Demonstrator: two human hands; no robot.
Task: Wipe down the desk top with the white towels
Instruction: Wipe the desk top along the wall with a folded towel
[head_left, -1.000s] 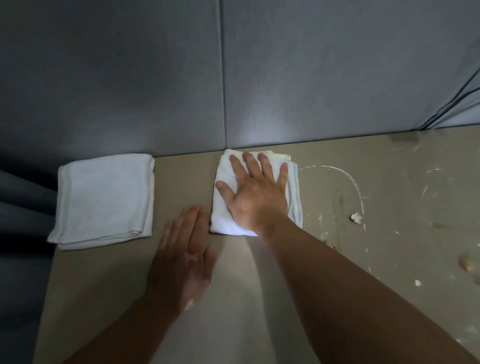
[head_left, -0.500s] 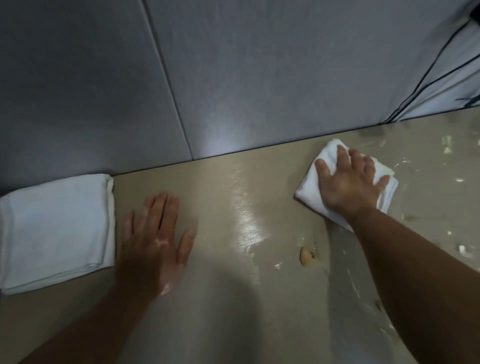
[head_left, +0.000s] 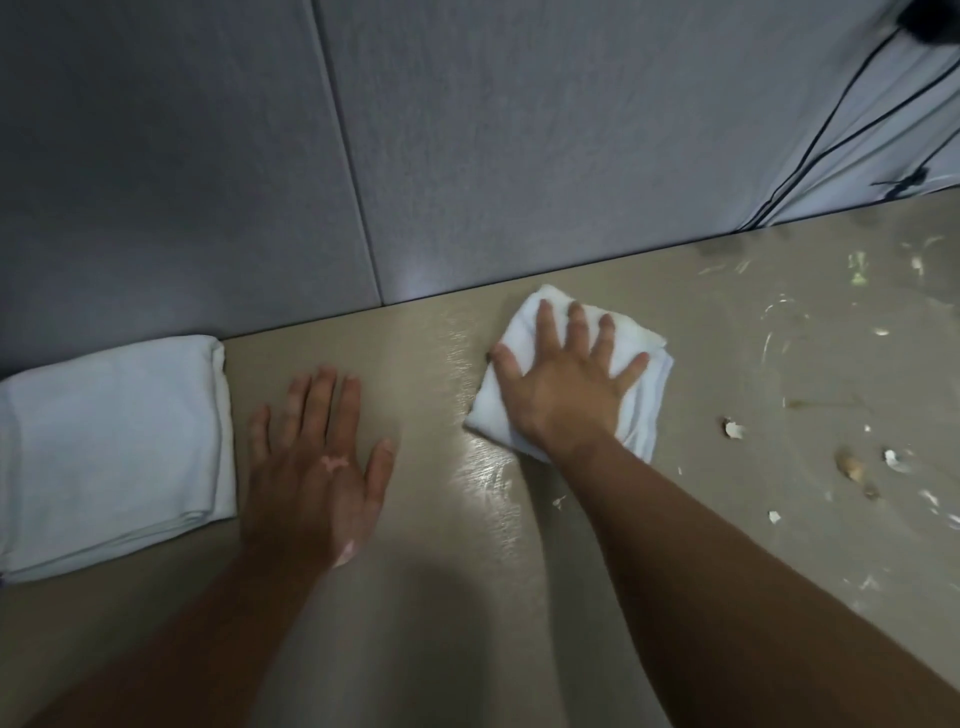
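Near the rear edge of the tabletop (head_left: 426, 374), close under the gray wall panels (head_left: 519, 156): right hand (head_left: 563, 389) presses a crumpled white towel (head_left: 647, 415), fingers (head_left: 545, 332) spread straight, not gripping. Left hand (head_left: 317, 467) lies flat on bare surface, fingers released, just beside a folded white towel (head_left: 114, 447) at the left edge. Glossy open surface between the hands. Flakes of debris (head_left: 732, 428) and smears lie to the right.

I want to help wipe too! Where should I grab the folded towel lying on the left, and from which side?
Probably take the folded towel by its right edge, coming from the right, where the left hand rests flat on the desk top beside it. The towel lies flat, its layers stacked, so slide a thumb under that edge and pinch all layers together.
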